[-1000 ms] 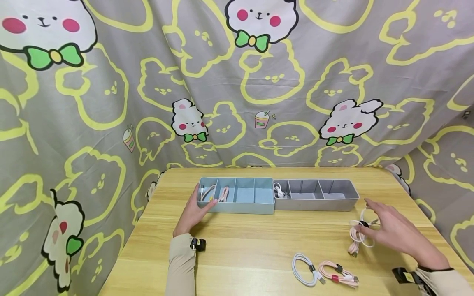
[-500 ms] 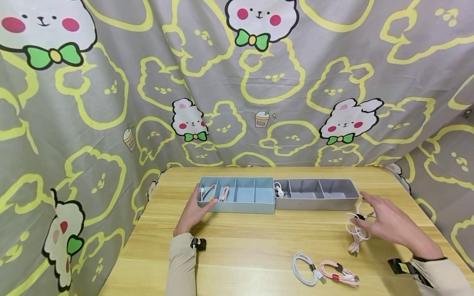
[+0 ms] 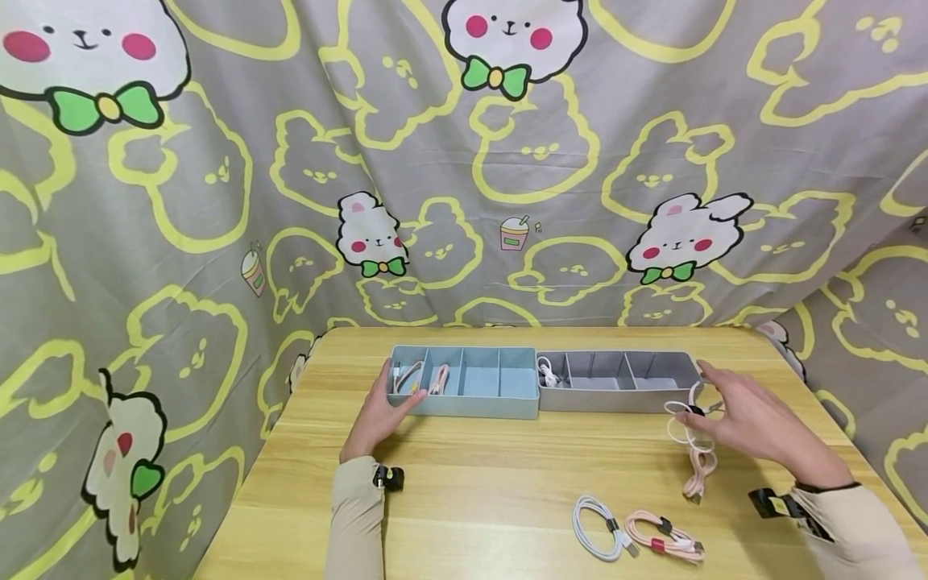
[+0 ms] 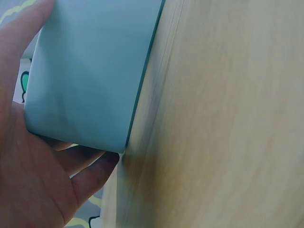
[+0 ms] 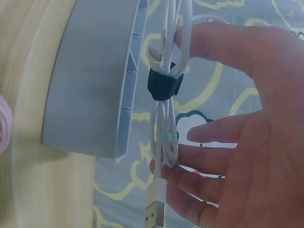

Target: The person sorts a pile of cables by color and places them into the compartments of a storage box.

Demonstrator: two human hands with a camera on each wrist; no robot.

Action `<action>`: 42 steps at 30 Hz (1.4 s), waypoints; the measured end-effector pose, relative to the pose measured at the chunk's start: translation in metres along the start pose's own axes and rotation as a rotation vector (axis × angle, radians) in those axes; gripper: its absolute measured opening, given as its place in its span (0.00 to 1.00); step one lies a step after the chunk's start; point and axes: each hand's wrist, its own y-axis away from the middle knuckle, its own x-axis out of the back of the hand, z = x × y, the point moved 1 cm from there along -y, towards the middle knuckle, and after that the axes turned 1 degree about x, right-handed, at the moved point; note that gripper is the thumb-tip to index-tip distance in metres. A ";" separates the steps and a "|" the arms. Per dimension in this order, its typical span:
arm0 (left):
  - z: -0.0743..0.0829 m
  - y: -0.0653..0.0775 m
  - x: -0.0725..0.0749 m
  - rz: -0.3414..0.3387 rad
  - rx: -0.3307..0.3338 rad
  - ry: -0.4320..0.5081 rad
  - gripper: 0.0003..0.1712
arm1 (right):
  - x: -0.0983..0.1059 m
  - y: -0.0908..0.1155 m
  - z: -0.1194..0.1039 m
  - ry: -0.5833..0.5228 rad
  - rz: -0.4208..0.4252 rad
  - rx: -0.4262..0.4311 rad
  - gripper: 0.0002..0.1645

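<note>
In the head view my left hand [image 3: 375, 417] grips the left end of a blue divided box [image 3: 474, 408], thumb along its front wall and fingers round the end. The left wrist view shows the fingers curled at the box's corner. My right hand [image 3: 767, 420] holds a coiled white USB cable [image 5: 164, 124] off the table, beside the right end of a grey divided box [image 3: 619, 401]. A dark strap [image 5: 161, 85] binds that coil, and its USB plug [image 5: 155, 213] hangs down. A pink cable [image 3: 698, 483] lies on the table below this hand.
A bluish-white coiled cable [image 3: 577, 528] and another pink cable [image 3: 676, 548] lie near the table's front. Cables sit in the blue box's two left compartments, and a white cable [image 3: 548, 374] in the grey box's left one. A patterned curtain [image 3: 449, 242] stands behind.
My right hand has carried the white cable leftward and farther back, up to the grey box's right end. The left hand has stayed on the blue box.
</note>
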 end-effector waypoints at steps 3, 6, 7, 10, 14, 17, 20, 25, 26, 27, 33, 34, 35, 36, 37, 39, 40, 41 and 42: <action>0.000 0.000 0.001 -0.001 0.000 -0.002 0.68 | 0.002 -0.005 -0.001 0.001 0.002 0.007 0.63; -0.001 0.000 0.001 -0.004 -0.004 -0.008 0.69 | 0.004 -0.009 -0.003 0.010 0.003 0.006 0.64; -0.001 0.000 0.001 -0.005 -0.005 -0.009 0.69 | 0.005 -0.010 -0.004 0.012 0.003 0.006 0.64; 0.000 0.000 0.001 -0.007 -0.004 -0.006 0.69 | 0.007 -0.013 -0.006 0.014 0.003 0.001 0.64; 0.001 0.000 0.000 -0.007 0.000 -0.001 0.69 | 0.008 -0.018 -0.007 0.011 -0.009 -0.009 0.64; 0.000 0.000 0.000 -0.001 0.000 -0.003 0.68 | 0.009 -0.021 -0.007 0.010 -0.012 -0.013 0.64; -0.001 -0.001 0.000 0.003 -0.002 -0.006 0.68 | 0.009 -0.025 -0.008 0.012 -0.012 -0.019 0.65; 0.000 0.000 0.001 -0.002 0.002 -0.006 0.69 | 0.010 -0.031 -0.010 0.022 -0.009 -0.021 0.65; 0.000 0.000 0.001 -0.004 0.002 -0.007 0.69 | 0.010 -0.032 -0.011 0.022 -0.011 -0.022 0.65; 0.000 0.000 0.001 -0.006 0.004 -0.007 0.69 | 0.010 -0.034 -0.011 0.023 -0.012 -0.021 0.65; -0.001 -0.001 0.000 -0.006 0.001 -0.009 0.68 | 0.011 -0.041 -0.016 0.032 -0.021 -0.038 0.68; -0.001 -0.001 0.000 -0.005 0.000 -0.010 0.68 | 0.011 -0.042 -0.016 0.035 -0.021 -0.039 0.68; -0.001 -0.001 0.000 -0.004 -0.002 -0.011 0.68 | 0.011 -0.043 -0.017 0.035 -0.022 -0.041 0.68; -0.001 -0.001 0.000 -0.004 -0.004 -0.009 0.68 | 0.012 -0.044 -0.017 0.036 -0.024 -0.043 0.68; -0.001 -0.001 0.000 -0.004 -0.006 -0.008 0.69 | 0.012 -0.044 -0.018 0.034 -0.026 -0.043 0.69; -0.002 -0.002 0.000 -0.003 -0.011 -0.007 0.69 | 0.012 -0.046 -0.018 0.032 -0.032 -0.043 0.69; -0.002 -0.002 0.000 -0.003 -0.013 -0.007 0.69 | 0.012 -0.047 -0.018 0.032 -0.029 -0.040 0.69; -0.002 -0.001 0.000 -0.002 -0.015 -0.004 0.69 | 0.012 -0.048 -0.019 0.032 -0.033 -0.040 0.69; -0.002 -0.001 0.000 -0.002 -0.016 -0.004 0.69 | 0.012 -0.048 -0.019 0.032 -0.034 -0.040 0.70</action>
